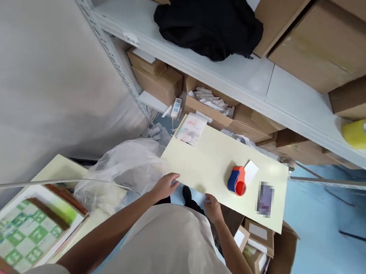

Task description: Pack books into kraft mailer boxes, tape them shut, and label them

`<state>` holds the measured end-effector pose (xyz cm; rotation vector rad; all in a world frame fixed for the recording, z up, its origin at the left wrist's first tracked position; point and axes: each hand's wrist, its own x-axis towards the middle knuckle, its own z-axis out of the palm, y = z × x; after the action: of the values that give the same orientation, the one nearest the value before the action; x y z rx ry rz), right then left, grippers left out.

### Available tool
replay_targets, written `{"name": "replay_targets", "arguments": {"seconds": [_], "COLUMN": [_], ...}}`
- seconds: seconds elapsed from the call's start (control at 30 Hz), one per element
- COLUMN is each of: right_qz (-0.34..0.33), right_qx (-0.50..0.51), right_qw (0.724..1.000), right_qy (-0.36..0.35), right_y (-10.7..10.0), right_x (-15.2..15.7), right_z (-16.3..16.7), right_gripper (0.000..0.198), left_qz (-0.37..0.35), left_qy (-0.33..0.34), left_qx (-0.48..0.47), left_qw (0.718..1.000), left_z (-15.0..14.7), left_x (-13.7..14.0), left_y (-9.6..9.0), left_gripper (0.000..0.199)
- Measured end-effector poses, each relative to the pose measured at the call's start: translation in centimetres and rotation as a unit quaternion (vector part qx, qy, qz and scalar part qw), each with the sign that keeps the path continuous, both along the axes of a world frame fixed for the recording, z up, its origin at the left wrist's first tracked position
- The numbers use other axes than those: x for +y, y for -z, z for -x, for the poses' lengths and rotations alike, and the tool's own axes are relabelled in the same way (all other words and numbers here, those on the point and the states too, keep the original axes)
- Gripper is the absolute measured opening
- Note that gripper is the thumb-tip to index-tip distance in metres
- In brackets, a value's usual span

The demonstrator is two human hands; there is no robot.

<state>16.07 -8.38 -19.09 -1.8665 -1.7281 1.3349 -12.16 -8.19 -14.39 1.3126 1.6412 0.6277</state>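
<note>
My left hand is held just off the near edge of a pale yellow table, thumb and fingers apart with nothing in them. By the same edge, further right, my right hand is open too, its fingers loosely bent at the tabletop's rim. Whether either hand touches the table I cannot tell. On the table stands a red and blue plastic holder beside a white card. A pixelated purple item lies to the right, and a printed packet or sheet at the far left corner.
Clear plastic bags bulge left of the table, near a green-and-white numbered board. Ahead, a grey shelf carries black cloth, cartons and yellow tape. An open carton stands below right.
</note>
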Motion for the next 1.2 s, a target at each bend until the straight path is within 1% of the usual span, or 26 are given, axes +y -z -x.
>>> {"name": "replay_targets", "arguments": {"seconds": [0.07, 0.17, 0.27, 0.37, 0.43, 0.5, 0.57, 0.63, 0.77, 0.87, 0.97, 1.07, 1.2], "right_qz": [-0.009, -0.017, -0.007, 0.009, 0.018, 0.025, 0.025, 0.018, 0.020, 0.024, 0.029, 0.037, 0.070], "right_qx": [0.026, 0.063, 0.086, 0.091, 0.094, 0.103, 0.112, 0.123, 0.144, 0.158, 0.168, 0.173, 0.156], "right_qw": [0.999, 0.992, 0.985, 0.978, 0.969, 0.956, 0.938, 0.916, 0.868, 0.830, 0.795, 0.760, 0.701], "right_qy": [-0.046, -0.107, -0.148, -0.189, -0.226, -0.273, -0.328, -0.381, -0.476, -0.534, -0.583, -0.626, -0.692], "right_y": [0.3, 0.4, 0.3, 0.1, 0.1, 0.0, -0.1, -0.4, -1.7, -2.8, -3.5, -3.8, -3.8], "right_x": [1.7, 4.0, 5.9, 7.0, 7.1, 6.7, 5.8, 4.4, 0.1, -4.6, -10.9, -18.1, -27.5], "right_z": [-0.1, -0.3, -0.5, 0.1, 1.2, 2.9, 5.0, 7.4, 12.4, 16.2, 19.9, 23.4, 27.4], "right_gripper": [0.034, 0.033, 0.033, 0.034, 0.035, 0.037, 0.039, 0.040, 0.044, 0.043, 0.040, 0.038, 0.038], "left_qz": [-0.003, -0.013, -0.019, -0.032, -0.041, -0.045, -0.042, -0.041, -0.059, -0.085, -0.104, -0.117, -0.131], "left_qy": [-0.052, -0.138, -0.225, -0.312, -0.365, -0.425, -0.493, -0.559, -0.661, -0.715, -0.759, -0.793, -0.840], "left_qx": [0.007, 0.011, 0.005, -0.001, 0.001, 0.001, -0.005, -0.013, -0.027, -0.030, -0.034, -0.047, -0.083], "left_qw": [0.999, 0.990, 0.974, 0.950, 0.930, 0.904, 0.869, 0.828, 0.748, 0.694, 0.642, 0.596, 0.520], "left_z": [-0.4, -1.8, -3.9, -5.8, -6.7, -7.2, -7.3, -7.2, -6.8, -6.4, -5.8, -5.1, -4.4], "left_x": [-0.7, -2.7, -5.6, -9.1, -11.7, -14.6, -17.8, -21.1, -28.2, -33.8, -39.8, -45.9, -53.1], "left_y": [-0.6, -1.6, -2.7, -3.4, -3.6, -3.7, -3.9, -4.0, -3.9, -3.4, -2.6, -1.9, -1.8], "left_gripper": [0.029, 0.029, 0.030, 0.030, 0.029, 0.030, 0.032, 0.034, 0.036, 0.035, 0.035, 0.037, 0.040]}}
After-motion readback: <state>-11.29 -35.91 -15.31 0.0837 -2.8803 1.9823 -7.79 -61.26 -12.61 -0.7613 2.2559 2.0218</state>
